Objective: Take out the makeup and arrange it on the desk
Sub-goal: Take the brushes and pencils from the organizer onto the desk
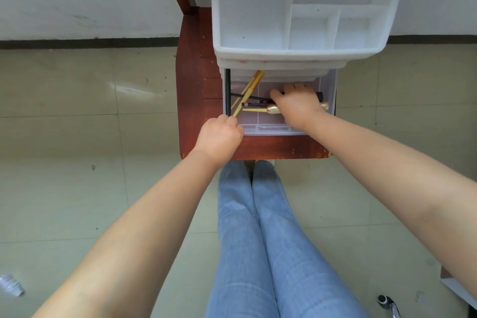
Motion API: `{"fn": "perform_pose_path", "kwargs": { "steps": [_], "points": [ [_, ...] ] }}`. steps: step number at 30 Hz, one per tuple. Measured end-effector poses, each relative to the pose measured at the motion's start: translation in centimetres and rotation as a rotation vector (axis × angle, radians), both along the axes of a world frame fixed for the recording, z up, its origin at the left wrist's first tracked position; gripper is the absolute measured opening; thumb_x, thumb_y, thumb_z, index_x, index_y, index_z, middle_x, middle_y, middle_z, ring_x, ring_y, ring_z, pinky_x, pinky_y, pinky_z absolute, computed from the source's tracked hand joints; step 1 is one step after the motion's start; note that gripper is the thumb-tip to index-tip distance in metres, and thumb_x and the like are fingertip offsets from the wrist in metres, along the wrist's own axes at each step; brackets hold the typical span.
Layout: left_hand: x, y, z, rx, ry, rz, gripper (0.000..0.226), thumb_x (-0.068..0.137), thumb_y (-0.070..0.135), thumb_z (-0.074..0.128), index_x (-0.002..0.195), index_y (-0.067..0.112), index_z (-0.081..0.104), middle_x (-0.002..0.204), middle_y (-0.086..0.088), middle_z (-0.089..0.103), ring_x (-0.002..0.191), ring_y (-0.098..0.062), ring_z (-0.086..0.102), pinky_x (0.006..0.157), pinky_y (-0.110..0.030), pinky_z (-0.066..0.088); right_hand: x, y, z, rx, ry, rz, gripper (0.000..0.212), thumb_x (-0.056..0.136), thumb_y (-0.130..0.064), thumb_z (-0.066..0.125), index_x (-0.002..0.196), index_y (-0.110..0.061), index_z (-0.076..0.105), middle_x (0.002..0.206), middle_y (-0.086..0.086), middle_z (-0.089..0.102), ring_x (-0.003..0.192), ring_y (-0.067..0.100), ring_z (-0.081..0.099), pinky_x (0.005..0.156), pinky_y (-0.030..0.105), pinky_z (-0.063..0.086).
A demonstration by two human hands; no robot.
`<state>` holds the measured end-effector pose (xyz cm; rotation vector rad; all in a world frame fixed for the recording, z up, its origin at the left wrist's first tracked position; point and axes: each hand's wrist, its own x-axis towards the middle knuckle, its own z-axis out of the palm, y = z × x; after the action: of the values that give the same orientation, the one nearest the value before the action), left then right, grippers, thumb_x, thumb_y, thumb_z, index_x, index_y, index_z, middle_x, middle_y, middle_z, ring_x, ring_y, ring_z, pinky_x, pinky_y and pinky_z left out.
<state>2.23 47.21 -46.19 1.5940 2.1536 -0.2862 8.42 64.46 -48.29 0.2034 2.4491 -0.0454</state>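
Your right hand (296, 106) covers the pens (254, 104), lying crosswise in the drawer (327, 90); grip unclear. Left hand (219, 137) pinches 1 brush (249, 93).

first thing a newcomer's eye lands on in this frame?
Probably the two bare arms converging on the clear pulled-out drawer at centre. The right hand reaches in over a black pencil and a gold-capped brush, while the left hand pinches yellow sticks at the drawer's front left corner. Above sits the white organizer tray.
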Motion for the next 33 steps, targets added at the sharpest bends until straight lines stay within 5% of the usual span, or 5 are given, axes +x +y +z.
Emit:
{"fn": "perform_pose_path", "kwargs": {
  "steps": [4,8,12,26,33],
  "points": [
    [0.2,0.2,0.5,0.064,0.005,0.006,0.041,0.011,0.000,0.083,0.045,0.009,0.062,0.044,-0.003,0.054,0.038,-0.019,0.052,0.035,-0.012,0.033,0.1,0.1,0.5,-0.018,0.014,-0.003,0.042,0.085,0.001,0.049,0.125,-0.009,0.044,0.111,0.022,0.054,0.106,0.039,0.050,0.077,0.039,0.044],
    [0.4,0.1,0.4,-0.103,-0.015,0.060,0.030,0.082,-0.003,0.054,0.111,0.001,0.056,0.107,-0.012,0.058,0.099,-0.026,0.055,0.075,-0.029,0.045,0.5,0.2,1.6,-0.066,0.009,-0.022,0.039,0.083,0.003,0.047,0.121,-0.007,0.044,0.078,0.014,0.053,0.077,0.032,0.052,0.055,0.029,0.033],
    [0.6,0.2,0.6,-0.140,-0.085,0.163,0.027,0.095,0.009,0.038,0.118,0.004,0.051,0.116,-0.011,0.052,0.108,-0.027,0.050,0.080,-0.033,0.042,1.9,0.1,2.6,-0.113,0.115,-0.064,0.032,0.081,0.001,0.050,0.112,-0.004,0.049,0.095,0.019,0.057,0.079,0.033,0.052,0.059,0.034,0.032],
    [0.6,5.2,-0.1,-0.048,-0.305,0.728,0.044,0.093,0.015,0.046,0.132,-0.002,0.035,0.138,-0.020,0.033,0.125,-0.034,0.038,0.099,-0.041,0.040,6.7,1.1,3.6,-0.161,0.134,-0.426,0.031,0.079,-0.001,0.054,0.110,-0.006,0.051,0.104,0.015,0.057,0.093,0.036,0.055,0.064,0.033,0.039],
    [1.4,7.6,-2.0,-0.079,-0.253,0.946,0.065,0.087,0.014,0.056,0.141,0.002,0.021,0.151,-0.024,0.007,0.137,-0.037,0.026,0.110,-0.041,0.030,11.5,-1.2,3.9,-0.268,-0.146,-0.253,0.030,0.084,-0.008,0.051,0.113,-0.009,0.046,0.110,0.010,0.053,0.101,0.028,0.053,0.068,0.030,0.032]
  ]
}}
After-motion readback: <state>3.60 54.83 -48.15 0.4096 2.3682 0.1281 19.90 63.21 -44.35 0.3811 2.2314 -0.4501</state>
